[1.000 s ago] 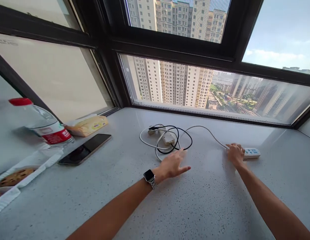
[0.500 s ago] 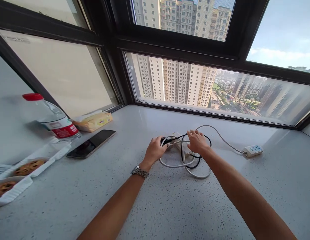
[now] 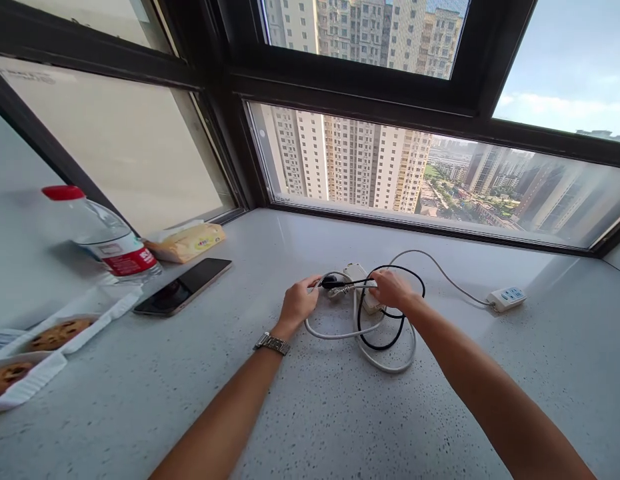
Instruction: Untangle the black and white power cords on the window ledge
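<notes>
Black cord (image 3: 383, 349) and white cord (image 3: 335, 337) lie looped on the worktop (image 3: 315, 413), your right hand (image 3: 390, 289) now pinched around them, having left the power strip (image 3: 507, 299), your left hand (image 3: 299, 304) half-curled beside the black plug (image 3: 329, 283), its grip unclear.

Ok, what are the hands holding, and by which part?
Right hand: the black cord and, it seems, a white cord, near their plugs. Left hand: at a white loop beside them; grip unclear.
</notes>
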`<state>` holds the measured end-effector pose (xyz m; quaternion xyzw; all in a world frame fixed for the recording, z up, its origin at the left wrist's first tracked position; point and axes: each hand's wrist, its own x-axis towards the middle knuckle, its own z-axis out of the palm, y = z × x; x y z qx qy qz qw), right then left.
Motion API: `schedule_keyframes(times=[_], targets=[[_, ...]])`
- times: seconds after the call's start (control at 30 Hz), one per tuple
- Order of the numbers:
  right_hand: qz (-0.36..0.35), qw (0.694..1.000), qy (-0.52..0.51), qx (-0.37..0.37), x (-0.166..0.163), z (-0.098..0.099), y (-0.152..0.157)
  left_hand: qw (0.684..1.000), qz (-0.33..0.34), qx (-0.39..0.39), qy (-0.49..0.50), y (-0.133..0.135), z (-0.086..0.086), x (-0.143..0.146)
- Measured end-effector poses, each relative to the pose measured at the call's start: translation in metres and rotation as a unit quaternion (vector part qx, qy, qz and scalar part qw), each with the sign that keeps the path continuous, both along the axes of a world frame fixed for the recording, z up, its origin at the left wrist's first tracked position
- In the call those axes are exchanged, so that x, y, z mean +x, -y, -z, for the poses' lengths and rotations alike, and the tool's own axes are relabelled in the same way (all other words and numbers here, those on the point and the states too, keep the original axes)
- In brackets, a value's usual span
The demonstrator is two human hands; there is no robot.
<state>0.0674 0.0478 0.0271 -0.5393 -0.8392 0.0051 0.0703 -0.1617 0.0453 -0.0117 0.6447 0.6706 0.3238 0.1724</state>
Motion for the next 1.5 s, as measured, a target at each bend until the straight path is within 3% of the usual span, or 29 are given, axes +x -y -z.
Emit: schedule_keyframes(times=[0.2, 0.33, 0.5, 0.57, 0.63, 0.7, 0.77, 0.83, 1.0, 1.13, 1.23, 1.33, 1.4, 1.5], targets=[[-0.002, 0.999, 0.0, 0.046, 0.003, -0.002, 0.014, 1.0, -0.004, 0.003, 0.014, 0.003, 0.0, -0.007], [0.047, 0.988, -0.091, 0.116, 0.018, -0.009, 0.025, 0.997, -0.009, -0.005, 0.072, 0.009, -0.003, -0.002], [0.083, 0.953, -0.232, 0.176, 0.044, -0.021, 0.03, 0.967, -0.096, 0.034, 0.233, 0.005, -0.008, -0.002], [0.097, 0.947, -0.249, 0.177, 0.053, -0.023, 0.031, 0.96, -0.124, 0.048, 0.248, 0.005, -0.012, -0.007], [0.103, 0.947, -0.256, 0.161, 0.059, -0.022, 0.031, 0.966, -0.138, 0.078, 0.202, 0.009, -0.017, -0.01], [0.109, 0.947, -0.272, 0.132, 0.061, -0.02, 0.03, 0.98, -0.107, 0.14, 0.093, 0.019, -0.022, -0.005], [0.108, 0.943, -0.298, 0.101, 0.061, -0.016, 0.029, 0.979, -0.018, 0.204, 0.003, 0.031, -0.027, 0.007], [0.091, 0.938, -0.325, 0.083, 0.061, -0.011, 0.027, 0.971, 0.077, 0.224, -0.017, 0.039, -0.03, 0.023], [0.049, 0.927, -0.363, 0.082, 0.062, 0.003, 0.029, 0.967, 0.226, 0.115, -0.01, 0.027, -0.033, 0.056], [0.036, 0.917, -0.389, 0.079, 0.064, 0.009, 0.032, 0.934, 0.351, 0.047, -0.034, 0.008, -0.034, 0.073], [0.048, 0.9, -0.427, 0.074, 0.072, 0.014, 0.038, 0.932, 0.351, 0.084, -0.043, 0.006, -0.034, 0.078], [0.203, 0.873, -0.438, 0.059, 0.086, 0.022, 0.047, 0.937, 0.323, 0.122, -0.057, 0.011, -0.038, 0.075], [0.29, 0.854, -0.432, 0.008, 0.096, 0.028, 0.051, 0.94, 0.297, 0.141, -0.095, 0.017, -0.045, 0.073], [0.298, 0.841, -0.446, -0.072, 0.102, 0.029, 0.054, 0.935, 0.252, 0.165, -0.188, 0.028, -0.062, 0.078]])
